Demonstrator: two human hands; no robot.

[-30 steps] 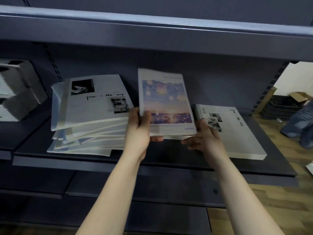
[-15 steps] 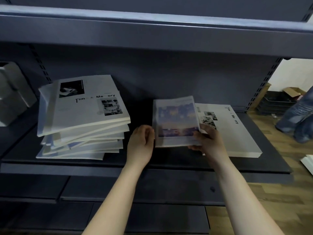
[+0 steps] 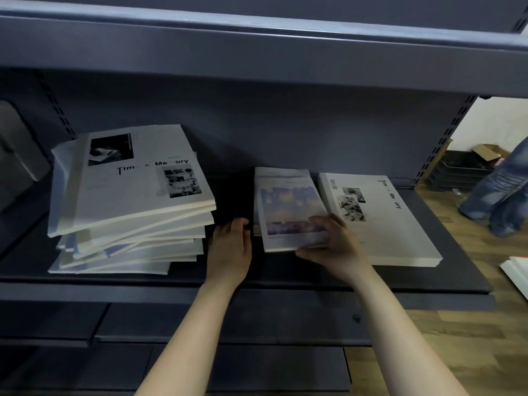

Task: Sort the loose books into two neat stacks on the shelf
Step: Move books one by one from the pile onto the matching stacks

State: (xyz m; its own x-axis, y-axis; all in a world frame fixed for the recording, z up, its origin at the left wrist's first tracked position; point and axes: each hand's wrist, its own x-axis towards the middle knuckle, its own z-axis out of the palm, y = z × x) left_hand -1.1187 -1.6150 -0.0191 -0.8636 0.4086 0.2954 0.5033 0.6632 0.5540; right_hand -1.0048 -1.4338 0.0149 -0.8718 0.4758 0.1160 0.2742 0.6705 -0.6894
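Thin colour-cover book (image 3: 290, 208) lies flat on the shelf (image 3: 285, 277), just beside the white book (image 3: 380, 221); looks light, floppy and slick, so best gripped at the near edge or both long sides. Right hand (image 3: 333, 244) pinches its near right corner, thumb on the cover; left hand (image 3: 230, 247) is loosely curled, off the book. A second ago both hands held it raised; now it is down, with the messy pile (image 3: 128, 201) at left unsorted.
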